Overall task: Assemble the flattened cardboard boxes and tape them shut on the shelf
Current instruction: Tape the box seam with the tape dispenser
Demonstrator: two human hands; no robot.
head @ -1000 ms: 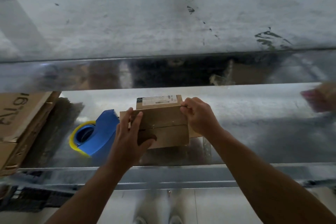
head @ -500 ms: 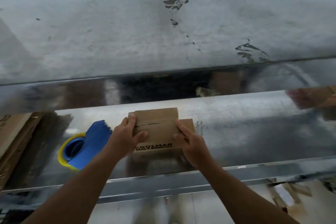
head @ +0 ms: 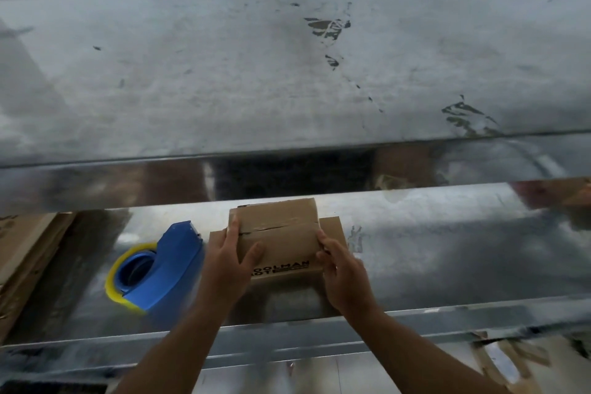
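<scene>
- The left hand [head: 228, 261] is gripping the cardboard box [head: 281, 233] at centre frame, thumb on top.
- The right hand [head: 343, 272] is clasping its right edge.

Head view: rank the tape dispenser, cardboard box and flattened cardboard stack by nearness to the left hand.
1. cardboard box, gripped by the left hand itself.
2. tape dispenser, just left of the hand.
3. flattened cardboard stack, at the far left.
</scene>
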